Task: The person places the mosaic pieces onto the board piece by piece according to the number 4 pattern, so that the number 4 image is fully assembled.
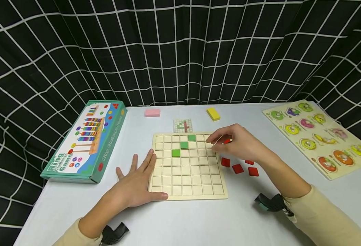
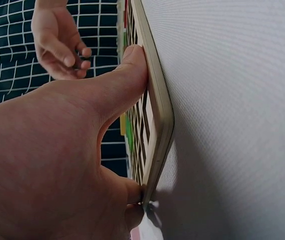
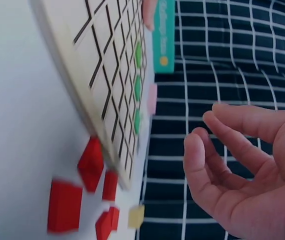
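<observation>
**Left hand steadies grid board, right hand hangs over red tiles**

Far left of both hands lies the ring game box (image 1: 85,140), well apart, not in the way. The left hand (image 1: 137,182) lies flat on the desk (image 1: 199,222), fingers straight and spread, thumb along the front edge of the grid board (image 1: 188,191). In the left wrist view the thumb presses vs. the board rim, probably so the board does not slide. Behind the fingers, near the far desk edge, sits a pink block (image 1: 152,112).

On the board, three green tiles (image 1: 184,145) fill cells in a diagonal, between the two hands. A small pattern card (image 1: 183,125) lies just behind the board; a yellow block (image 1: 213,114) is further back.

The right hand (image 1: 239,145) hovers at the board's right far corner, fingers loosely curled; the right wrist view shows them apart w/ nothing between. A bit of red shows by the fingertips in the head view, but held or not, I cannot tell. Loose red tiles (image 1: 238,168) lie just below this hand, beside the board.

Far right is a fruit peg puzzle (image 1: 321,136), well apart. Nothing blocks the free cells.
</observation>
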Tool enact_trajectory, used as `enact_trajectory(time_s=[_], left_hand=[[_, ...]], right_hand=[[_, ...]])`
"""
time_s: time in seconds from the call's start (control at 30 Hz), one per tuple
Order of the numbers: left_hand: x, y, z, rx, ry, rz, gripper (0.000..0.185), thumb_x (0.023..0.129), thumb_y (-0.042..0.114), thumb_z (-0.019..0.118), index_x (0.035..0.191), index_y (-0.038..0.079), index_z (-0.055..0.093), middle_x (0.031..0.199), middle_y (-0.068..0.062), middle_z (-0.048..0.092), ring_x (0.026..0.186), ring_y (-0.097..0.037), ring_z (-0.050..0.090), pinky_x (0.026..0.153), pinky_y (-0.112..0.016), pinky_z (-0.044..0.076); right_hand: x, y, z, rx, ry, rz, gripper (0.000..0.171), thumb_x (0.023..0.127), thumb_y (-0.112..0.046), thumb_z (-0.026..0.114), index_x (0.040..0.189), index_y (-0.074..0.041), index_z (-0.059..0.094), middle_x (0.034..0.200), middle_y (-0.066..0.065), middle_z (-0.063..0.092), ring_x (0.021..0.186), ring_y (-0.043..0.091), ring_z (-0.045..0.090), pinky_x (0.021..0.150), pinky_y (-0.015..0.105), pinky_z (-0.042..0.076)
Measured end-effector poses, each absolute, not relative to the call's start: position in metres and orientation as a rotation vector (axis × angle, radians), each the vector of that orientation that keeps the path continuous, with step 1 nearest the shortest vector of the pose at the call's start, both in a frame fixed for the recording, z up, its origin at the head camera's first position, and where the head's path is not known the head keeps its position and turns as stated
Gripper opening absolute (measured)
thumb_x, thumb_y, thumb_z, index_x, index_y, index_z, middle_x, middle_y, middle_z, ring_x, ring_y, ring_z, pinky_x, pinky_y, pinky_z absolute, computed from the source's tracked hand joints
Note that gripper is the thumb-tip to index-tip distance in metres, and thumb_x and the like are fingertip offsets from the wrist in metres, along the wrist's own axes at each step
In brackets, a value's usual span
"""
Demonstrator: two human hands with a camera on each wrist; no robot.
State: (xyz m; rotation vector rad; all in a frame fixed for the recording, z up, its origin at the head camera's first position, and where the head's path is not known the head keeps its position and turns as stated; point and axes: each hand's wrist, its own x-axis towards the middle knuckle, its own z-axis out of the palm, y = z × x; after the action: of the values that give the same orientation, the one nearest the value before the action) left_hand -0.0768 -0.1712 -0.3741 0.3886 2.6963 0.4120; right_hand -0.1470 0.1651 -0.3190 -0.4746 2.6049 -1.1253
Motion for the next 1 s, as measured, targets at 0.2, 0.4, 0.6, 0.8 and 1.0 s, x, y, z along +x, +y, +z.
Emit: enact_trajectory(time_s=[0.2,0.4,0.6,0.8,1.0], left_hand=[[-0.077,-0.172,-0.375,0.400,2.704,0.396,0.130,0.077,0.080,0.072,0.169,0.013,0.008,0.177,0.002,-0.004,0.158,-0.053,-0.002,0.096,-0.096,0.004],[-0.077,-0.171,-0.374,0.399,2.700,0.398,0.130,0.077,0.080,0.072,0.169,0.014,0.008,0.177,0.003,-0.004,0.158,-0.053,-0.002,0.096,-0.096,0.003],[-0.078,-0.170,-0.375,0.392,2.694,0.390,0.131,0.077,0.080,0.072,0.169,0.014,0.007,0.177,0.003,-0.005,0.159,-0.052,-0.002,0.097,-0.095,0.003],[-0.078,-0.170,-0.375,0.393,2.695,0.379,0.131,0.077,0.080,0.071,0.169,0.013,0.007,0.177,0.003,-0.006,0.159,-0.052,-0.001,0.098,-0.095,0.005],[-0.078,-0.170,-0.375,0.395,2.697,0.386,0.131,0.077,0.080,0.072,0.169,0.013,0.008,0.177,0.001,-0.004,0.158,-0.053,-0.001,0.097,-0.095,0.005]], right_hand=[[-0.144,0.190,-0.316,-0.376,2.627,-1.126,0.020,0.095,-0.013,0.075,0.114,-0.014,0.080,0.109,0.007,0.077,0.094,0.023,0.069,0.080,0.033,0.055],[-0.146,0.215,-0.317,-0.325,2.651,-1.119,0.021,0.097,-0.014,0.073,0.118,-0.014,0.079,0.116,0.009,0.076,0.098,0.023,0.066,0.080,0.031,0.054],[-0.150,0.238,-0.323,-0.282,2.664,-1.099,0.024,0.098,-0.015,0.073,0.121,-0.012,0.078,0.122,0.010,0.073,0.107,0.024,0.063,0.084,0.028,0.054],[-0.155,0.252,-0.329,-0.256,2.673,-1.076,0.025,0.097,-0.011,0.072,0.122,-0.009,0.077,0.121,0.012,0.074,0.108,0.025,0.062,0.083,0.027,0.053],[-0.160,0.257,-0.337,-0.225,2.662,-1.067,0.026,0.097,-0.009,0.071,0.122,-0.007,0.076,0.121,0.013,0.073,0.108,0.027,0.062,0.081,0.026,0.053]])
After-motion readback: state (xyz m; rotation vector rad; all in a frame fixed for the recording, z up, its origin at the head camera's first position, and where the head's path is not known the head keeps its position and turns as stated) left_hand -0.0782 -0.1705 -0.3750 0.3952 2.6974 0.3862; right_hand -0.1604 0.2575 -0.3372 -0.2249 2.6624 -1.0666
